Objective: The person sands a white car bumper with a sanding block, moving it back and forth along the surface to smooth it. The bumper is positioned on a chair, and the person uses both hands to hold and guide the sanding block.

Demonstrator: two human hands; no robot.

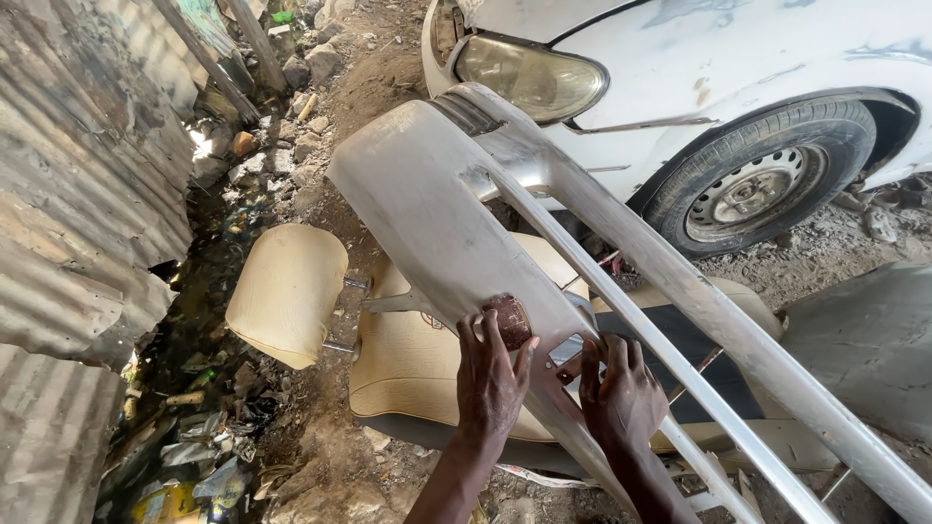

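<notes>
A dusty grey car bumper lies tilted across a tan car seat, running from upper middle to lower right. My left hand presses a small reddish-brown piece of sandpaper flat against the bumper's lower edge, fingers spread over it. My right hand rests beside it on the bumper's edge, fingers curled against the surface and holding nothing that I can see.
A white car with a headlight and front wheel stands behind the bumper. The seat's tan headrest sticks out to the left. Corrugated metal sheeting lines the left side, with rubble and litter on dirt ground.
</notes>
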